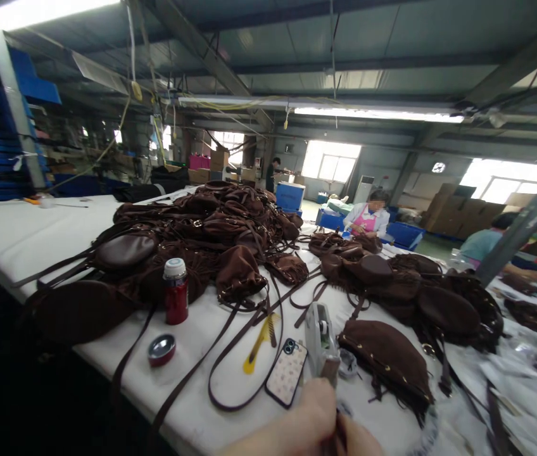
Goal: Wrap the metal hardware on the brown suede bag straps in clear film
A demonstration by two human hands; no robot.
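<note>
My left hand (pixel 315 405) is closed at the bottom of the view, just in front of a tape dispenser (pixel 320 335). Beside it, my right hand (pixel 358 438) is partly cut off by the lower edge, its fingers curled. A dark brown strap-like piece (pixel 338 437) shows between both hands, mostly hidden by them. A phone in a patterned case (pixel 286 373) lies left of the dispenser, with a flat yellow tool (pixel 256 348) farther left. To the right lies a brown fringed bag (pixel 387 358) with gold-coloured eyelets.
Many brown bags (pixel 211 221) are heaped on the white table (pixel 73 231), their long straps trailing forward. A red thermos (pixel 176 297) stands at left, a red-rimmed cup lid (pixel 161 350) before it. More bags (pixel 382 272) lie at right. One person (pixel 368 218) works across the table.
</note>
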